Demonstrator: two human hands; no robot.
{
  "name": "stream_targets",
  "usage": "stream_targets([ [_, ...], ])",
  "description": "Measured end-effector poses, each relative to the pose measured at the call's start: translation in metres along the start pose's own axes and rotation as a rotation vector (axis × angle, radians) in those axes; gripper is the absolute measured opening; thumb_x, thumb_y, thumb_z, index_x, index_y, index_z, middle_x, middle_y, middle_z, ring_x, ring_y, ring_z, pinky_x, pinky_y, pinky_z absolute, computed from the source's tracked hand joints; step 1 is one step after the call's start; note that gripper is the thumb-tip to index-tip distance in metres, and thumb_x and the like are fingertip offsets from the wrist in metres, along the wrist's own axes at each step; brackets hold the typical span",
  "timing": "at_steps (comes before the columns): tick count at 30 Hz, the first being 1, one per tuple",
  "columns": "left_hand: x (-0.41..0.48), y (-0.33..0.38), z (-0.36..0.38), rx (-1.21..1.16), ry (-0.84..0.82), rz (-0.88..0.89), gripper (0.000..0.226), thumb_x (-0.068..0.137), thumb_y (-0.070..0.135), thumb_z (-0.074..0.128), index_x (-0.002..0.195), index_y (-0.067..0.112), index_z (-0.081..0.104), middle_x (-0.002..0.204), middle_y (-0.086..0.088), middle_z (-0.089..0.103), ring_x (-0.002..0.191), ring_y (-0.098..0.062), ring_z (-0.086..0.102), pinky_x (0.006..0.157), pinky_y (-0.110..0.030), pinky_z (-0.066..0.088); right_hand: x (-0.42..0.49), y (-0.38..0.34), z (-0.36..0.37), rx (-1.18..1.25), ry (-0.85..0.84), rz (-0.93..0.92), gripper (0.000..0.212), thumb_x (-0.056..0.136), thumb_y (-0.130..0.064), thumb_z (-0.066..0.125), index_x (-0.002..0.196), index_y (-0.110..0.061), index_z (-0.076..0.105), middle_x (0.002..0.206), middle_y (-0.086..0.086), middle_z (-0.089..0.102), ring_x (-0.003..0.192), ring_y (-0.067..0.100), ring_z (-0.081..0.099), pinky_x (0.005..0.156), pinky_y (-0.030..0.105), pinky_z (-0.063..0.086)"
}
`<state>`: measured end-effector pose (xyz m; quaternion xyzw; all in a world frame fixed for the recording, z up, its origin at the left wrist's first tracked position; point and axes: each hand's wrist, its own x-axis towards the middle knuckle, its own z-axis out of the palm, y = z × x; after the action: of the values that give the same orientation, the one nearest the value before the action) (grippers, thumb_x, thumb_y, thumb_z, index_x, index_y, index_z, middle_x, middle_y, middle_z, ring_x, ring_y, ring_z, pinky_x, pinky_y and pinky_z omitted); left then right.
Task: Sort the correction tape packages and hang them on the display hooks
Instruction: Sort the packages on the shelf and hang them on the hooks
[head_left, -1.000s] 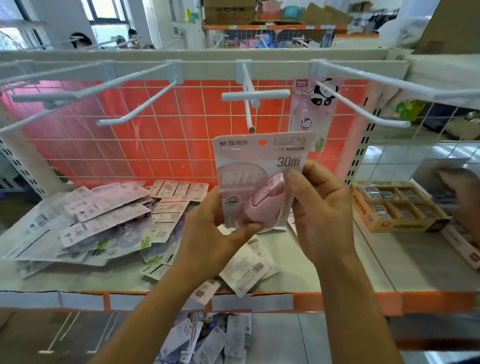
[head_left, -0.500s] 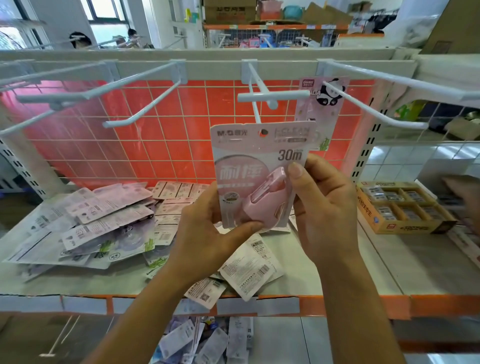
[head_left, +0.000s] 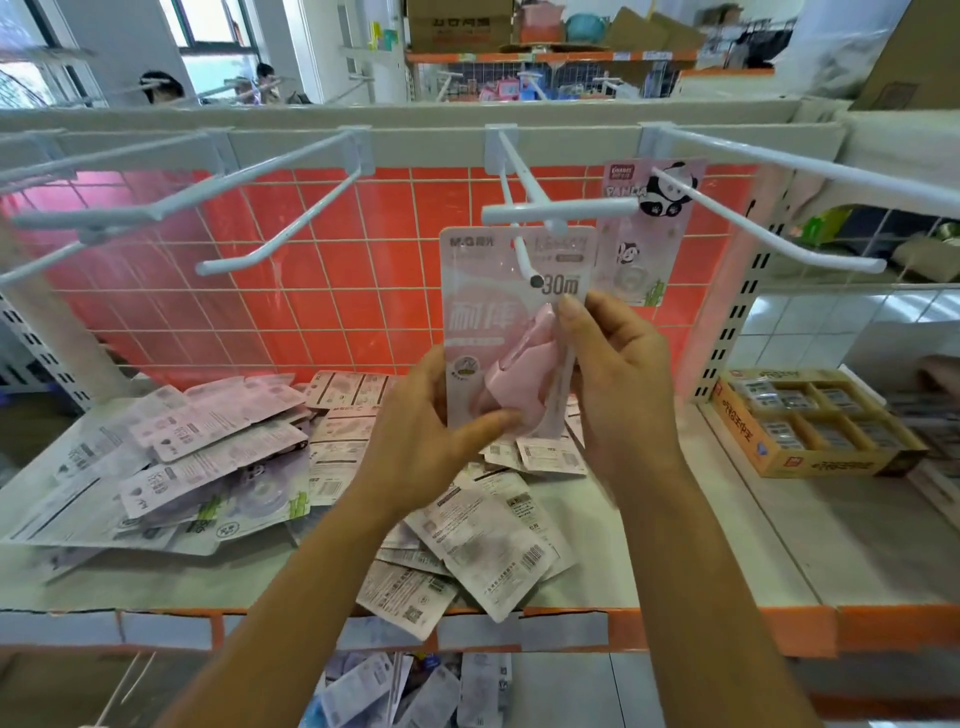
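A pink correction tape package (head_left: 488, 291) marked 30m is held upright in front of me. My left hand (head_left: 423, 441) grips its lower left edge, thumb across the pink dispenser. My right hand (head_left: 618, 389) pinches its right edge. The package's top reaches the middle white display hook (head_left: 524, 249), whose wire tip lies across the card front near the 30m print. A pink panda package (head_left: 649, 228) hangs on the hook to the right. Several more packages (head_left: 208, 452) lie in a heap on the shelf below.
White hooks (head_left: 280, 228) with nothing on them stick out at the left, a long one (head_left: 779, 208) at the right. The back is an orange wire grid (head_left: 322, 291). A yellow carton of small boxes (head_left: 810, 426) sits right. More packages (head_left: 405, 691) lie on the lower shelf.
Both hands have raised the pink package upward and toward the middle hook. Its top now overlaps the hook's tip, where before it hung below it.
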<state>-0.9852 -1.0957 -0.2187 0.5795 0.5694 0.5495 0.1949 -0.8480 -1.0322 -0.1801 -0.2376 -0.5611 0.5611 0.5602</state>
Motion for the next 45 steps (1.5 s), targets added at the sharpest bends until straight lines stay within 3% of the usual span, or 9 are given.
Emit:
stream_targets([
  [5,0.063,-0.021,0.002,-0.009,0.019,-0.120,0.053,0.072,0.025,0.082,0.117,0.018,0.055,0.102,0.001,0.069,0.088,-0.017,0.068,0.070,-0.031,0.054,0.065,0.019,0.011,-0.151,0.078,0.043,0.019,0.095,-0.015,0.054,0.080,-0.009,0.064,0.065,-0.002,0.059,0.060,0.010,0.053,0.059,0.028,0.047],
  [13,0.137,-0.059,0.008,0.034,0.006,-0.206,0.055,0.069,0.032,0.080,0.116,0.014,0.058,0.105,-0.001,0.070,0.096,-0.016,0.068,0.087,-0.043,0.055,0.141,0.042,0.019,-0.360,0.177,0.111,0.036,0.089,-0.013,0.056,0.054,-0.022,0.056,0.059,-0.002,0.061,0.066,0.026,0.062,0.074,0.051,0.055],
  [18,0.139,-0.048,0.009,0.117,-0.018,-0.206,0.035,0.083,0.024,0.072,0.108,0.006,0.057,0.088,0.010,0.062,0.082,-0.005,0.062,0.062,-0.010,0.046,0.143,0.044,0.022,-0.376,0.203,0.111,0.033,0.092,-0.014,0.055,0.060,-0.024,0.052,0.064,-0.005,0.057,0.078,0.026,0.061,0.081,0.052,0.053],
  [24,0.119,-0.041,0.005,0.108,0.014,-0.187,0.015,0.084,0.018,0.071,0.084,0.030,0.061,0.087,-0.001,0.065,0.077,-0.015,0.057,0.078,-0.039,0.051,0.129,0.052,0.014,-0.392,0.163,0.103,0.021,0.091,-0.028,0.056,0.076,-0.018,0.066,0.066,-0.008,0.060,0.063,0.008,0.054,0.064,0.031,0.047],
  [26,0.109,-0.047,0.003,0.128,0.014,-0.285,0.022,0.084,0.017,0.072,0.103,0.019,0.062,0.099,-0.001,0.065,0.086,-0.014,0.059,0.085,-0.036,0.051,0.116,0.060,0.011,-0.393,0.191,0.120,0.021,0.093,-0.030,0.053,0.080,-0.017,0.064,0.063,-0.012,0.052,0.059,0.004,0.045,0.058,0.023,0.036],
  [28,0.093,-0.055,-0.001,0.223,-0.016,-0.402,0.058,0.083,0.021,0.072,0.132,0.007,0.046,0.119,-0.002,0.058,0.106,-0.018,0.058,0.096,-0.037,0.048,0.097,0.070,0.006,-0.399,0.202,0.186,0.024,0.094,-0.030,0.051,0.098,-0.013,0.066,0.080,-0.009,0.061,0.070,0.004,0.050,0.067,0.022,0.038],
  [32,0.053,-0.072,-0.008,0.424,-0.138,-0.451,0.064,0.086,0.022,0.067,0.141,0.010,0.037,0.136,-0.005,0.052,0.123,-0.023,0.052,0.105,-0.039,0.042,0.045,0.091,-0.004,-0.542,0.103,0.339,0.039,0.096,-0.022,0.051,0.134,-0.013,0.049,0.132,0.001,0.057,0.114,0.012,0.053,0.092,0.022,0.037],
  [40,-0.001,-0.111,-0.014,0.745,-0.274,-0.254,0.054,0.088,0.024,0.064,0.138,0.012,0.046,0.139,-0.008,0.049,0.126,-0.023,0.045,0.102,-0.033,0.037,-0.038,0.136,0.031,-1.002,-0.330,0.461,0.049,0.087,-0.032,0.060,0.130,-0.013,0.045,0.127,0.009,0.056,0.116,0.028,0.054,0.092,0.035,0.044],
  [45,-0.020,-0.114,-0.020,0.847,-0.292,-0.119,0.043,0.090,0.012,0.057,0.133,0.013,0.051,0.136,-0.008,0.051,0.123,-0.027,0.047,0.099,-0.036,0.041,-0.057,0.143,0.040,-1.275,-0.477,0.489,0.091,0.078,-0.055,0.062,0.145,-0.010,0.020,0.149,0.014,0.027,0.138,0.033,0.024,0.111,0.051,0.025],
])
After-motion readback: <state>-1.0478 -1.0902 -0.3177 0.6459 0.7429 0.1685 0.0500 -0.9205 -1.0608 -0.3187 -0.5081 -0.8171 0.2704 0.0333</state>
